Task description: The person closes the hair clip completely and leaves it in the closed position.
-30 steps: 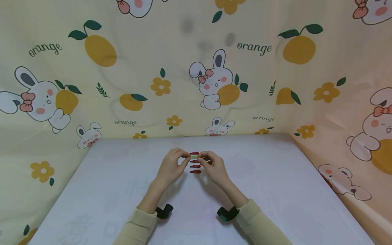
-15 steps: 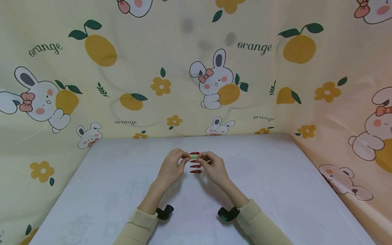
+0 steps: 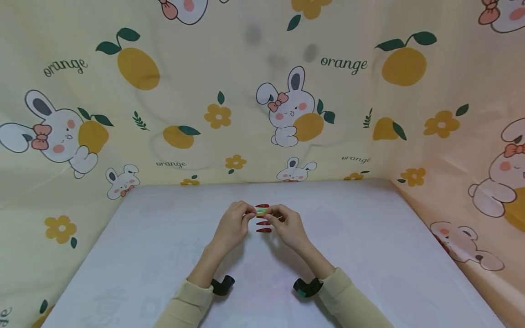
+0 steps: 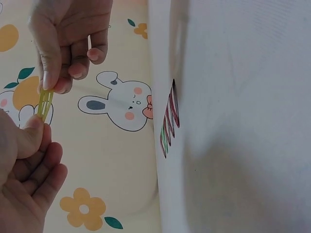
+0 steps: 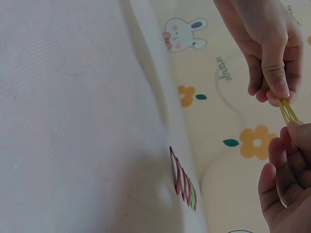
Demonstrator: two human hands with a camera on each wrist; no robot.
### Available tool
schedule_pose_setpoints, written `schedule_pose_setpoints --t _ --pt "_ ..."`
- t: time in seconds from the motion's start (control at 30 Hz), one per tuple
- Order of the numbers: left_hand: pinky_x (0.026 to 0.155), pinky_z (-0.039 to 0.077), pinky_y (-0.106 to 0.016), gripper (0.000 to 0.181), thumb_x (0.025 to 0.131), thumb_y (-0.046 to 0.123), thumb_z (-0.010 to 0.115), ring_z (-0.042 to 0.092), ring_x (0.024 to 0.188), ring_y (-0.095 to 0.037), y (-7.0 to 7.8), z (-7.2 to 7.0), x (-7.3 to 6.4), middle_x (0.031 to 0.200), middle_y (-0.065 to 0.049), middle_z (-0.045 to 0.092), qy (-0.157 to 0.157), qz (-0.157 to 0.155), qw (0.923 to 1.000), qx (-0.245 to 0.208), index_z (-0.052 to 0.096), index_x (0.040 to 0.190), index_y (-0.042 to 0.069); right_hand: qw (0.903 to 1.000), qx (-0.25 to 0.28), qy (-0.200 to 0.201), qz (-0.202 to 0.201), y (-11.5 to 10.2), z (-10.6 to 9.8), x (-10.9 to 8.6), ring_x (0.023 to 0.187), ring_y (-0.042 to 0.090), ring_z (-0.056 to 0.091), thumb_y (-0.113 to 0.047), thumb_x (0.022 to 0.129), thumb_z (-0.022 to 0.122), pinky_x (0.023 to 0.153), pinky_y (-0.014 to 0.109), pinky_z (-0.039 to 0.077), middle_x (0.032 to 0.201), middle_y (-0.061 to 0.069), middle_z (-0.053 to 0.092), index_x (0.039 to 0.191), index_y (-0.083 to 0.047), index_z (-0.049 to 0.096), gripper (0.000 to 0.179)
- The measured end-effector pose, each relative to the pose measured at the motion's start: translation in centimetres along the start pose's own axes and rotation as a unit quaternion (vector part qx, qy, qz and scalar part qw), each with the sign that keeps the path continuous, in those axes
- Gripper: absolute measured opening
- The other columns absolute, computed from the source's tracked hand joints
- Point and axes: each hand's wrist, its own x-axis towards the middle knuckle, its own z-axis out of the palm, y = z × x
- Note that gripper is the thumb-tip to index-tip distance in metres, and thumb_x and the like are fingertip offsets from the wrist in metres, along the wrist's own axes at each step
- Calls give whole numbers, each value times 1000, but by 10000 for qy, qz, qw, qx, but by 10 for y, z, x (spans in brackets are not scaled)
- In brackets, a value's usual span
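Thumb and fingertips of my left hand (image 3: pixel 231 225) pinch one end of a small yellow hair clip (image 4: pixel 45 105). The other end is pinched by my right hand (image 3: pixel 288 226), so the clip bridges the two hands above the table. It looks like a slim snap clip with lengthwise slots, and strips of it show in the right wrist view. Its ends are hidden under the fingers. Below lie several dark red, pointed clips (image 3: pixel 263 223) in a column, with a green clip (image 4: pixel 164 137) at the far end among them. Each hand's remaining fingers are bent loosely.
A white-covered table (image 3: pixel 164 255) spreads under both arms. Behind and beside it hangs a cream curtain (image 3: pixel 246 68) printed with rabbits, oranges and flowers. Black wrist cameras (image 3: pixel 223 285) sit at both sleeve cuffs.
Both hands keep their pinch on the yellow hair clip in nearly the same spot. The coloured strip between the fingertips looks taller now. The head view has shifted slightly.
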Motion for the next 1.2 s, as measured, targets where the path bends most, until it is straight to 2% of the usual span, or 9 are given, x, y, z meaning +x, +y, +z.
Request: schedule_pose_setpoints --t 0.1,0.17,0.3,0.43,0.5,0.73,1.2 --pt "82 55 -41 4 99 3 67 62 94 -25 0 0 0 95 -7 69 -58 -25 10000 -33 69 96 2 10000 7 22 -24 -3 0 -1 84 17 64 -8 98 72 75 26 50 94 5 73 102 -7 73 4" --pt "81 55 -41 3 99 3 67 62 93 -25 1 0 0 95 -7 69 -70 -26 10000 -22 69 96 2 10000 -9 54 -19 -14 -1 -4 83 20 64 -4 97 72 75 26 50 93 9 73 101 -3 72 4" --pt "81 55 -40 3 97 0 68 62 92 -25 1 1 1 94 -7 69 -61 -6 10000 -36 69 96 3 9998 -82 136 154 -20 0 -4 83 25 64 3 96 70 75 27 49 92 15 73 99 3 70 4" --pt "80 54 -39 3 97 2 68 61 91 -24 1 0 0 94 -6 68 -58 14 10000 -57 69 95 3 9998 -62 134 131 -3 3 -1 83 22 64 0 95 72 75 26 49 93 11 73 100 0 71 5" --pt "80 54 -38 3 98 3 68 61 91 -23 1 -1 0 93 -5 68 -72 22 10000 -59 69 95 2 9999 -38 106 72 -1 2 -1 83 20 64 -2 95 73 75 26 49 93 9 73 101 -2 72 6" --pt "78 54 -37 4 97 3 69 61 89 -21 0 0 0 92 -5 68 -98 10 9998 -180 69 94 2 9999 36 -72 -124 1 -2 -2 83 17 64 -9 97 73 75 27 50 93 5 73 101 -6 72 5" --pt "77 54 -37 3 95 1 72 63 87 -21 -3 -3 0 90 -4 69 -84 164 9990 -413 70 94 3 9998 46 -201 -12 -1 -2 -2 85 17 63 -10 99 71 77 28 50 93 4 73 102 -9 73 3"
